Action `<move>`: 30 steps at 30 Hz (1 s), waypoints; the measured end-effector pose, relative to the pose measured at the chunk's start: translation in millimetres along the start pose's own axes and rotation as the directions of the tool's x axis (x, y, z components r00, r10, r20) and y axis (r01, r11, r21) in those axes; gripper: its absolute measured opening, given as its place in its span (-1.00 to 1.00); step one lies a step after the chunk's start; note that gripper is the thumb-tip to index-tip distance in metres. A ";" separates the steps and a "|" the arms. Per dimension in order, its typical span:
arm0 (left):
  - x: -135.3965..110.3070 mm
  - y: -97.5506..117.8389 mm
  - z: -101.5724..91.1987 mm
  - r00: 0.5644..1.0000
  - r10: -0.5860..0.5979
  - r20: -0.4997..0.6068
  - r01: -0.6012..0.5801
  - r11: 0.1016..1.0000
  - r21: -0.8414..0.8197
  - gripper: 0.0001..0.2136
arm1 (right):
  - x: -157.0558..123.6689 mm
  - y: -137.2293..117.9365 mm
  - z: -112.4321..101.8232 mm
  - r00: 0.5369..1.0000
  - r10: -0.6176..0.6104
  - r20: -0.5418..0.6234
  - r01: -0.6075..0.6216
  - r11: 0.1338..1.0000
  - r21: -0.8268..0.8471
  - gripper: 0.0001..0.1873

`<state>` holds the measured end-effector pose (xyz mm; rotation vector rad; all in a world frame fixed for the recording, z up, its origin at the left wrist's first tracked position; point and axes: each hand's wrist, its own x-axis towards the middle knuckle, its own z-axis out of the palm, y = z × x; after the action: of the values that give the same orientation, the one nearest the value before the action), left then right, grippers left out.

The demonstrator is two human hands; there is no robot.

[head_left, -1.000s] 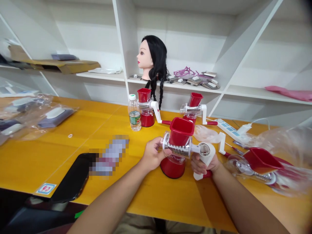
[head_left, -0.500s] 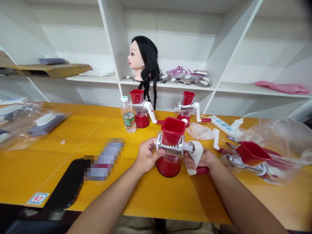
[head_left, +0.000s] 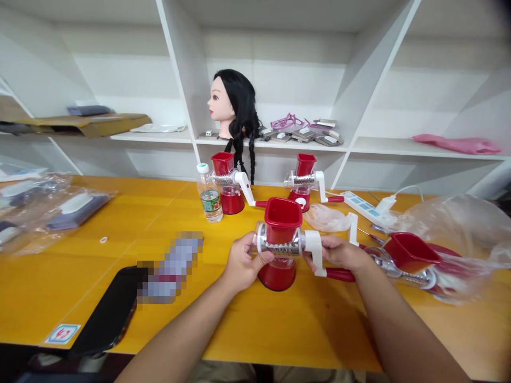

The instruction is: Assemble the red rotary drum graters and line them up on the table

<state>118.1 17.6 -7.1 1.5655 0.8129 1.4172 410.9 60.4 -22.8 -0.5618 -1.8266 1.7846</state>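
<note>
A rotary drum grater (head_left: 279, 242) with a red square hopper, a steel drum and a white crank stands on its red suction base in front of me. My left hand (head_left: 244, 261) grips the clear end of the drum housing. My right hand (head_left: 339, 252) wraps around the white part at the other end, next to the crank arm with its red handle. The fingers of both hands hide parts of the housing. Both hands hold the grater just above its base.
Two assembled red graters (head_left: 301, 178) stand behind on the yellow table (head_left: 80, 298), beside a water bottle (head_left: 210, 199). To the right are a grater in a plastic bag (head_left: 409, 254) and a power strip (head_left: 361, 208). A black tablet (head_left: 109, 311) lies at the left.
My right hand has shifted from under the white end to around it, and the grater has turned slightly. The view has also moved a little.
</note>
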 end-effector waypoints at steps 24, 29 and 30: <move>10.5 -7.0 -9.3 0.965 0.047 -0.259 0.011 0.976 0.219 -0.69 | -8.7 -22.9 -8.5 0.951 0.140 -0.276 -0.256 0.857 -0.447 -0.47; 14.3 -6.5 -14.3 0.935 0.097 -0.340 0.008 0.955 0.296 -0.73 | -0.9 -18.6 -4.7 0.911 -0.037 -0.410 -0.284 0.665 -0.691 -0.70; 14.9 -6.8 -15.5 0.932 0.105 -0.346 0.007 0.952 0.307 -0.73 | 0.2 -19.9 -0.2 0.915 -0.030 -0.403 -0.298 0.624 -0.722 -0.74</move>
<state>105.5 36.4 -6.9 1.5789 1.2681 1.7086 412.1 59.8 -2.9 -1.3042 -2.2379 0.7524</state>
